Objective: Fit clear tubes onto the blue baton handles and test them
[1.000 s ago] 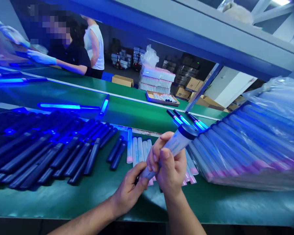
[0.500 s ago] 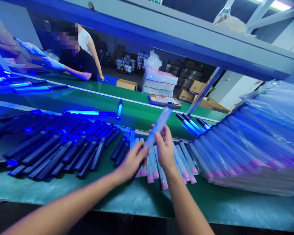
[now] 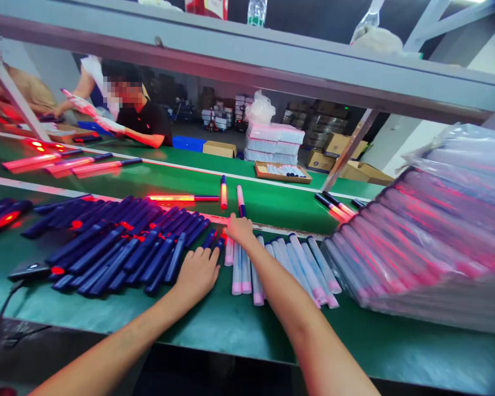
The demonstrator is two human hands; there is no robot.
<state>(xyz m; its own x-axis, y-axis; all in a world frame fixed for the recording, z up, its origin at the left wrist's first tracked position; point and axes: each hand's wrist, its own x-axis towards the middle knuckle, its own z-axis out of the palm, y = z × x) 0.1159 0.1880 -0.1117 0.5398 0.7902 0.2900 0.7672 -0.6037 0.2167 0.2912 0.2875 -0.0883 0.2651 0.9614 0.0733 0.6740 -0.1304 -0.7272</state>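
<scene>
My left hand point(image 3: 198, 271) lies over a few dark handles point(image 3: 210, 238) beside the pile, with its fingers bent down around one; the grip itself is partly covered. Just to the right, my right hand point(image 3: 240, 229) reaches to the near edge of the conveyor belt. Its fingertips are at the dark end of a light stick point(image 3: 241, 200) whose pale pink tube points away from me. The back of the hand hides whether the fingers still touch the stick. Under my right forearm is a row of translucent tubes with pink ends point(image 3: 301, 264).
A heap of dark handles point(image 3: 119, 247) fills the left of the bench. Red-lit sticks point(image 3: 173, 198) lie on the green belt point(image 3: 280, 203). At right stands a plastic-wrapped stack of tubes point(image 3: 416, 231). A metal shelf beam point(image 3: 247, 55) crosses above. A gloved co-worker point(image 3: 144, 121) holds a stick opposite.
The tube that both hands held up is no longer between them; a light stick now lies on the belt by my right hand. My left hand moved left to the handles. The glow turned from blue to red.
</scene>
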